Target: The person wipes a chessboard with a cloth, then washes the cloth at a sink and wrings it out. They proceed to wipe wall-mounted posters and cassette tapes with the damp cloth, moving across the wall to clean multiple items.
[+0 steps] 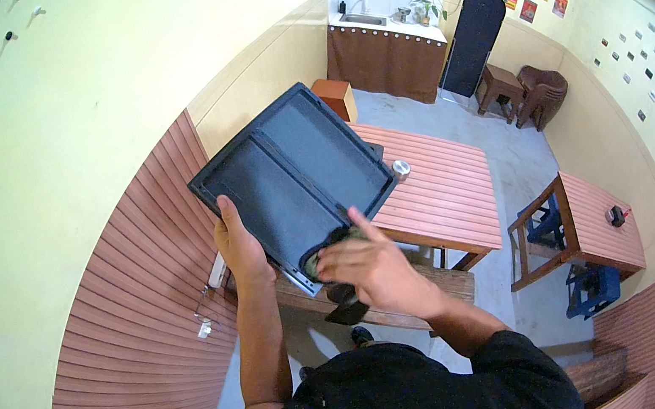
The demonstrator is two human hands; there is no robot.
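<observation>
My left hand [240,244] grips the near left edge of a dark rectangular tray-like case [289,165], its thumb over the rim. The case is tilted above the table and has a divider strip across its middle. Pressed on its near corner, my right hand [369,262] holds a dark cloth [322,253] with a greenish part, the fingers bent over it and the index finger or thumb raised. Part of the cloth hangs below the case. The right hand looks slightly blurred. What lies under the case is hidden.
Behind the case stands a table with a ribbed pink top [440,186], bearing a metal cup or tin [401,169]. A wooden bench [436,283] is close before me. A ribbed wall [141,285] rises at left; a second table [603,218] and blue stools [595,289] stand at right.
</observation>
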